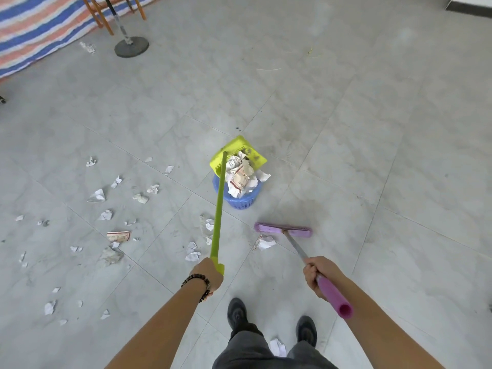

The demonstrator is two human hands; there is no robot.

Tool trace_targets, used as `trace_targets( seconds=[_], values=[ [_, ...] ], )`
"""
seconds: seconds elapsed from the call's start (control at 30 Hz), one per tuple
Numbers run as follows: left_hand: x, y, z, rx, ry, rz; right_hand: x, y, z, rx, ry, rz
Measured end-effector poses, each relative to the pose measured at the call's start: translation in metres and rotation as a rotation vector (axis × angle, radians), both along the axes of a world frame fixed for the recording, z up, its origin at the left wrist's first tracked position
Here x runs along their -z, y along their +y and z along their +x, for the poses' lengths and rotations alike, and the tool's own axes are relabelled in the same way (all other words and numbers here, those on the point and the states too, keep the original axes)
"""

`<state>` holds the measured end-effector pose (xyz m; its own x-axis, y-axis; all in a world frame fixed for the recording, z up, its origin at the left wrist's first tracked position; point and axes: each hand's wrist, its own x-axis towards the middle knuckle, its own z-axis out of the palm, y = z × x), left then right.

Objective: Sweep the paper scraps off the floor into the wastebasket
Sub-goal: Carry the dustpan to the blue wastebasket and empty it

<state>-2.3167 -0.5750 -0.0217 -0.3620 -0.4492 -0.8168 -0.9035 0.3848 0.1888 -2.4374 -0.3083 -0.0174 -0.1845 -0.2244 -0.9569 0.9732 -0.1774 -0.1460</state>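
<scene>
Most paper scraps point(97, 195) lie scattered on the floor point(346, 129) to the left. One lies just beside the broom head point(283, 229) and another between the person's shoes. A heap of crumpled paper already fills the blue wastebasket point(241, 201) and spills over its rim.

The green dustpan point(239, 147) is tipped above the basket, so the step in hand looks like emptying a load. The left hand point(209, 274) has its fingers wrapped round the end of the dustpan's long handle. The right hand point(318, 272) has its fingers curled round the purple broom handle, with the broom head resting on the floor.

Next, the dustpan probably has to come down flat near the left-hand scraps so the broom can push them in. The basket looks nearly full, so more paper may tumble out.
</scene>
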Motion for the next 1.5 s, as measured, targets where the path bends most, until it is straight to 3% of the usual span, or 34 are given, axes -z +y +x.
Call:
trace_targets(
  seconds=[0.23,0.47,0.83,1.03,1.5],
  values=[
    [-0.002,0.000,-0.007,-0.095,-0.001,0.073,-0.004,-0.007,0.003,-0.050,0.024,0.060],
    [0.002,-0.002,0.007,-0.179,0.086,0.011,-0.005,-0.005,0.006,-0.077,0.049,0.081],
    [0.008,0.009,0.016,0.011,0.053,-0.104,0.018,0.001,0.012,-0.211,0.039,0.159],
    [0.016,0.017,0.025,0.156,0.035,-0.186,0.013,0.008,0.010,-0.159,-0.003,0.127],
    [0.010,0.014,0.023,0.088,0.023,-0.129,0.022,0.010,0.014,-0.216,0.010,0.114]
  ],
)
